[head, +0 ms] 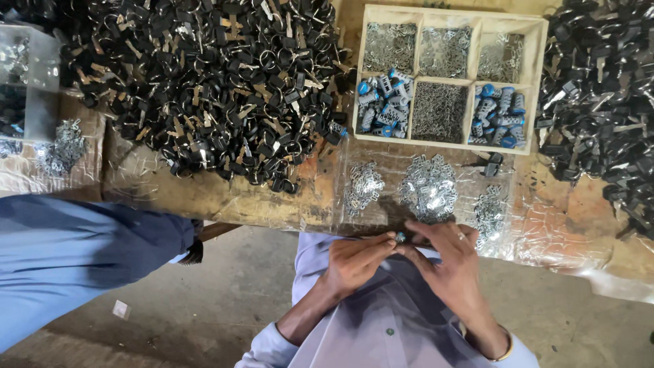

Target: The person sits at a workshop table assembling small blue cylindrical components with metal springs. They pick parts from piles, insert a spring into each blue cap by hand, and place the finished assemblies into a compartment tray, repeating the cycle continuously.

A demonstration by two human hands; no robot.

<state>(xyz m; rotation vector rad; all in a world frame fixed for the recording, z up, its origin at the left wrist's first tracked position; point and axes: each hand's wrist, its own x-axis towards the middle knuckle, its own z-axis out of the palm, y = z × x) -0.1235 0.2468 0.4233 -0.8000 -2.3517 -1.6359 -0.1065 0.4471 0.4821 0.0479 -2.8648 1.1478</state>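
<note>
Pinching small metal part (400, 237) between fingertips of left hand (354, 262) and right hand (446, 262), at table edge (272, 204) just below silvery clip piles (428, 187). Part mostly hidden by fingers; shape unclear. Wooden tray (477, 82) holds blue-capped cylinders, fine bits indistinct. Black key heap (204, 82) cut off at top. Blue sleeve (82, 259) at left, its hand unseen.
</note>
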